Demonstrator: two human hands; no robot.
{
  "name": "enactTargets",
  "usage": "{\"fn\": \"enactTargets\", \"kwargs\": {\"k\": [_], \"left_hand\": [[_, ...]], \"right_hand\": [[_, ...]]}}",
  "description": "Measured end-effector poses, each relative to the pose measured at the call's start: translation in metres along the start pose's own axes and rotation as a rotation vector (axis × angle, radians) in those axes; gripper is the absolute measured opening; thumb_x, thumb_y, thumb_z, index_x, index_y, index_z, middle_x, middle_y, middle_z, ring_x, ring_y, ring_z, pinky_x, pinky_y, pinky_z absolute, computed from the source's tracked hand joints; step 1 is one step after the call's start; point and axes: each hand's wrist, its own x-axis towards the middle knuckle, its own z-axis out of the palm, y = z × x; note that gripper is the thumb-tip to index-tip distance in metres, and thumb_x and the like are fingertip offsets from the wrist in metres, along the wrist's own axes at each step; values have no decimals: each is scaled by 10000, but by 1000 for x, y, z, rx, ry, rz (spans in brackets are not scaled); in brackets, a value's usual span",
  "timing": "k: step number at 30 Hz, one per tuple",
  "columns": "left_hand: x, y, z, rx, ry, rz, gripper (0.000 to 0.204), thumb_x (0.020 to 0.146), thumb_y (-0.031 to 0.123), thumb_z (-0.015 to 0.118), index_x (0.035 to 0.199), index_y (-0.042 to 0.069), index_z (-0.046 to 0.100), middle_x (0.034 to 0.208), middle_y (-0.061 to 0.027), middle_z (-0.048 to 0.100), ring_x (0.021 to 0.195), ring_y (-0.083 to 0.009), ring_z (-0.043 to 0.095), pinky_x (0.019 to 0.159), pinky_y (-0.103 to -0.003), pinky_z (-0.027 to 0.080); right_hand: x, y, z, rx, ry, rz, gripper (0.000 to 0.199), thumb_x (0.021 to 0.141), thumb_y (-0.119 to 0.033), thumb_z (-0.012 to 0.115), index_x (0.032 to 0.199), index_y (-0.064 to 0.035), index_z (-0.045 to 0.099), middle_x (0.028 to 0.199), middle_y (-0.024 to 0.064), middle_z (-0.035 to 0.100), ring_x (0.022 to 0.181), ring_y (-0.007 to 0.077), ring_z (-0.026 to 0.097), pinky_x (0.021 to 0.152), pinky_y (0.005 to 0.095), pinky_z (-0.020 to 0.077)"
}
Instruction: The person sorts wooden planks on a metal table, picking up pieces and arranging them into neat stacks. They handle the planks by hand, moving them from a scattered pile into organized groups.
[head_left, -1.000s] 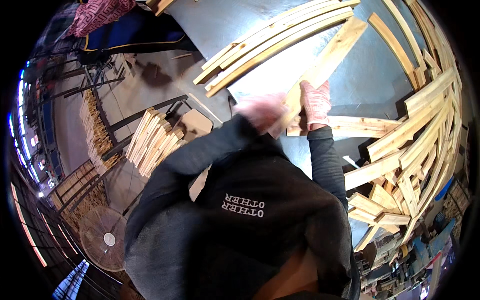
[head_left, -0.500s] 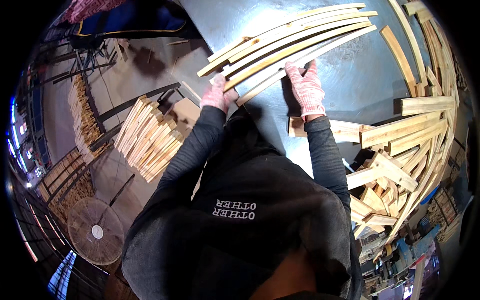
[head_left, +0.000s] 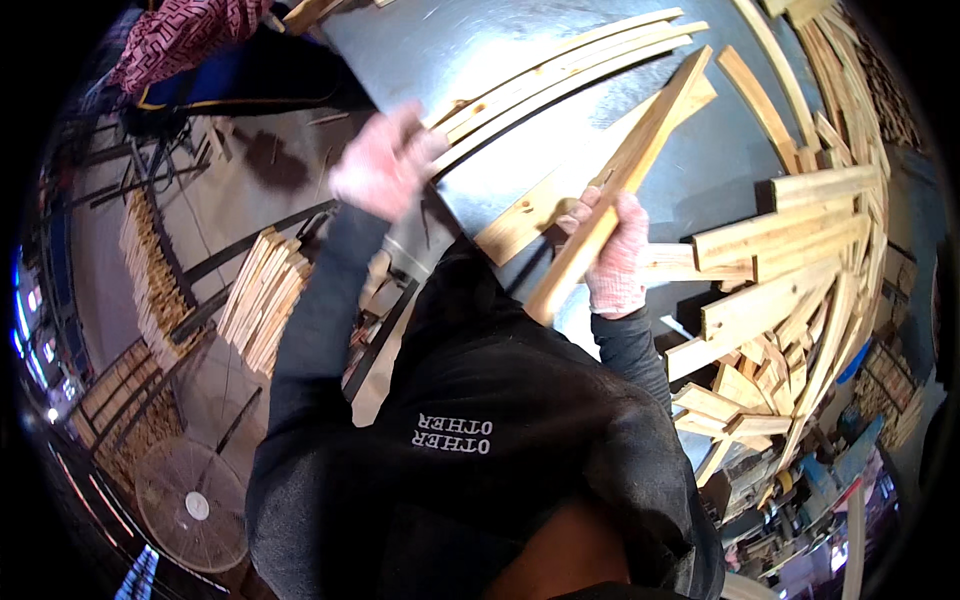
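My right hand (head_left: 620, 258), in a pink-and-white knit glove, is closed around a long wooden strip (head_left: 640, 150). That strip runs slantwise from near my body toward the far right, raised at least partly off the metal table (head_left: 475, 195). Beneath and beside it a wider, pale wooden piece (head_left: 520, 225) lies on the table. My left hand (head_left: 385, 165), gloved alike, is smeared by motion beyond the table's left edge. It is nearest the left ends of several curved wooden strips (head_left: 570, 68) lying side by side; whether it touches them I cannot tell.
Stacked boards (head_left: 790, 235) and a heap of offcuts (head_left: 750, 385) crowd the right side. A single curved piece (head_left: 757, 100) lies at the far right. Left of the table stand a stack of wooden strips (head_left: 265, 300) and a fan (head_left: 195, 505). Patterned cloth (head_left: 190, 45) is at the far left.
My right hand has taken up a strip from the near side of the row and turned it slantwise. My left hand has left the strip ends, moving left and away from me.
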Motion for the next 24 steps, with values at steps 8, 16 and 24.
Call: {"fn": "enactTargets", "kwargs": {"k": [8,16,24], "left_hand": [[120,-51,-17,421,-754,-223,517,894,447,641,1256,78,637,996,-114,703,909,-183,637,845,-323,498],[139,-103,-33,285,-460,-36,367,961,377,571,1077,39,652,924,-80,687,865,-159,616,826,-333,484],[211,-64,-82,927,-320,161,407,982,479,465,1188,160,611,1079,-175,667,1046,-385,606,877,-440,481]], "right_hand": [[-51,-95,-19,104,-311,23,849,820,-273,762,1463,-21,268,1081,134,523,856,178,531,723,325,519],[-44,-178,16,-947,172,-335,567,683,45,473,1244,49,549,1134,143,644,938,228,667,836,337,548],[98,-177,156,-2672,-404,-1294,341,817,-10,558,1041,-181,750,1000,5,689,1145,207,572,1081,429,374]]}}
